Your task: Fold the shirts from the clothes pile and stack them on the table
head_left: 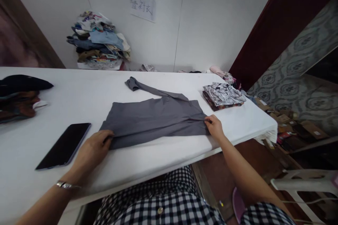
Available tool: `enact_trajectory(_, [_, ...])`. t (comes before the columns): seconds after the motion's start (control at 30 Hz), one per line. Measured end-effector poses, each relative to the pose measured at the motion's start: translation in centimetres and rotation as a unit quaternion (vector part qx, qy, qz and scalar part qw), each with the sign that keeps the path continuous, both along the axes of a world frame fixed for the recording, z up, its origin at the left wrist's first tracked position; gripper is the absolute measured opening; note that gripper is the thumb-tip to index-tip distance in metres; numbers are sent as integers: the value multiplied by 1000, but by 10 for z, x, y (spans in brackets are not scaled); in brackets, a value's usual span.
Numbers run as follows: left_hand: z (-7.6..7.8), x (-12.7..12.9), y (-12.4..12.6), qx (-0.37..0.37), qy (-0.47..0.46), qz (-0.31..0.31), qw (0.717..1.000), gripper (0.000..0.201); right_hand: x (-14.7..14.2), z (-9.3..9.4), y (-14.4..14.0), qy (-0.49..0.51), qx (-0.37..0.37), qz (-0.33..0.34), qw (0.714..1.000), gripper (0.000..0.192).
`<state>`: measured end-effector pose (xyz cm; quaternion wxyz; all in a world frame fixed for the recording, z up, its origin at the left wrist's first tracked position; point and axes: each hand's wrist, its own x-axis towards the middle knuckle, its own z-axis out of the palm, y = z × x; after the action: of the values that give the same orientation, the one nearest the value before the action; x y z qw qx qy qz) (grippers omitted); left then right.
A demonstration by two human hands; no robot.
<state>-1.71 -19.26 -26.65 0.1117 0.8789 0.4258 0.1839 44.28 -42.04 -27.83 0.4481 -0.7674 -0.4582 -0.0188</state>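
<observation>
A grey shirt point(155, 119) lies partly folded on the white table point(79, 95), with one sleeve stretched toward the far side. My left hand point(92, 149) pinches its near left corner. Fingers of my right hand point(214, 126) grip the fold at the garment's right edge. Both hands hold the cloth flat against the table.
A black phone point(64, 145) lies left of my left hand. Folded patterned clothes point(223, 95) are stacked at the table's right end, dark garments point(18, 95) at the left edge. A heap of clothes point(99, 42) stands by the wall. Boxes point(293, 126) and a white plastic chair point(306, 186) are on the right.
</observation>
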Motion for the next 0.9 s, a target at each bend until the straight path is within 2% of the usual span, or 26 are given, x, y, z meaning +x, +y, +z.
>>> enact_trajectory(0.07, [-3, -4, 0, 0, -1, 8, 1000, 32, 2, -6, -1, 44, 25, -10, 999, 6])
enact_trajectory(0.17, [3, -5, -1, -4, -8, 67, 998, 30, 4, -10, 1, 102, 81, -14, 991, 6])
enact_trajectory(0.23, [9, -3, -3, -21, 2, 105, 994, 31, 3, -11, 2, 129, 66, -6, 989, 7])
enact_trajectory(0.27, [11, -2, -3, -29, 9, 105, 994, 30, 3, -11, 2, 130, 42, 0, 991, 7])
enact_trajectory(0.33, [13, -1, -5, -19, 6, 73, 997, 30, 1, -10, -2, 111, -10, 15, 994, 8])
enact_trajectory(0.4, [10, -3, -8, 16, -18, 12, 1000, 32, -1, -8, -9, 87, -36, 37, 995, 16])
enact_trajectory(0.5, [3, -9, -13, 56, -35, -79, 995, 42, -4, -4, -24, 51, -38, 64, 996, 40])
enact_trajectory(0.57, [-1, -13, -16, 62, -14, -113, 991, 40, -5, -4, -33, 3, -58, 89, 994, 62])
enact_trajectory(0.63, [0, -16, -16, 70, 13, -112, 991, 33, -3, -7, -41, -48, -88, 112, 989, 77])
enact_trajectory(0.67, [3, -17, -16, 78, 25, -102, 991, 31, -2, -10, -43, -65, -97, 115, 986, 78])
enact_trajectory(0.8, [21, -22, -14, 150, 37, -42, 987, 34, 8, -26, -50, -84, -93, 79, 989, 63])
enact_trajectory(0.9, [20, -28, -15, 149, 43, -48, 987, 35, 16, -33, -54, -80, -96, 76, 989, 62])
